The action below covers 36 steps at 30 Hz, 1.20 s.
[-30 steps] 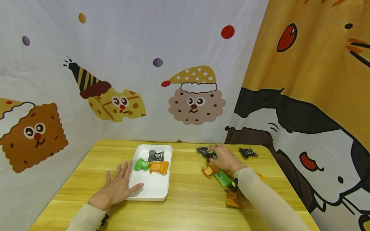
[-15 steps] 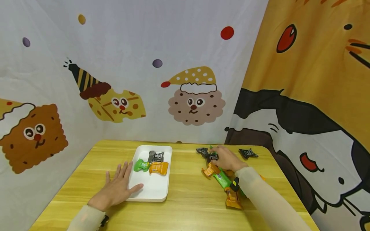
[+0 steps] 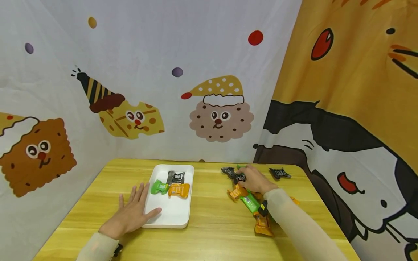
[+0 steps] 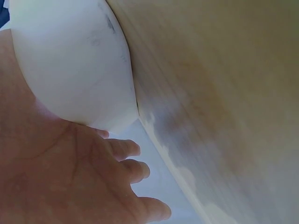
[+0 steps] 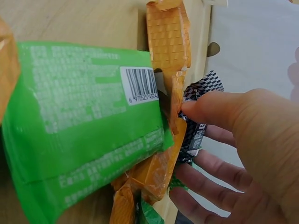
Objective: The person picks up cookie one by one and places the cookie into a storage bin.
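My left hand, fingers straight and spread, rests at the left side of a white tray. In the tray lie a black wrapped snack, a green one and an orange one. Over the pile on the right, my right hand has thumb and fingers on either side of a black snack packet, seemingly pinching it. Its thumb tip also lies against an orange packet in the right wrist view. A large green packet with a barcode sits nearest that camera.
Another black packet lies apart at the back right of the wooden table. More orange packets lie near my right forearm, which partly hides the pile. A printed curtain hangs behind the table.
Almost nothing differs. My right hand's fingers shift slightly among the packets, while my left hand and the tray stay put.
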Each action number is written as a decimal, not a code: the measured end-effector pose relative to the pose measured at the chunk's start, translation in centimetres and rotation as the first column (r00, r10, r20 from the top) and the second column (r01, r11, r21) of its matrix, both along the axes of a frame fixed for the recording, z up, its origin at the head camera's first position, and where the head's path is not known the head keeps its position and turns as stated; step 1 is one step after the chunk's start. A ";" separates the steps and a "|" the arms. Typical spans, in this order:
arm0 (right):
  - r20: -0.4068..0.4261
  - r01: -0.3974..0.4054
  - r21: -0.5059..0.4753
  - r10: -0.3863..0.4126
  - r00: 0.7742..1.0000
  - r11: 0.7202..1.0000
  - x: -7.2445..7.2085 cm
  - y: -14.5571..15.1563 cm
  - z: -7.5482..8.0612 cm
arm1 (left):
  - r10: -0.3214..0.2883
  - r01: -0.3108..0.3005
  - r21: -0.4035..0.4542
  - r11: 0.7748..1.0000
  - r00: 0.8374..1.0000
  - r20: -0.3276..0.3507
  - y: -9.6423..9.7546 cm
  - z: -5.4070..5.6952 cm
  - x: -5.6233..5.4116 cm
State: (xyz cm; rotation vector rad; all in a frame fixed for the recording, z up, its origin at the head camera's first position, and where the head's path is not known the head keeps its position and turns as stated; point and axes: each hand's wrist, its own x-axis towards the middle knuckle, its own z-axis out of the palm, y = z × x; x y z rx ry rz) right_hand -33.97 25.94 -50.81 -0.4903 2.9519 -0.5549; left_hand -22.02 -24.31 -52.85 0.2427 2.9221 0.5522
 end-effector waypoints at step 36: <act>-0.020 0.027 -0.024 -0.027 0.999 0.999 -0.2 -0.2 -0.7 | -0.004 0.003 0.002 1.000 1.000 0.006 -0.1 -0.1 0.0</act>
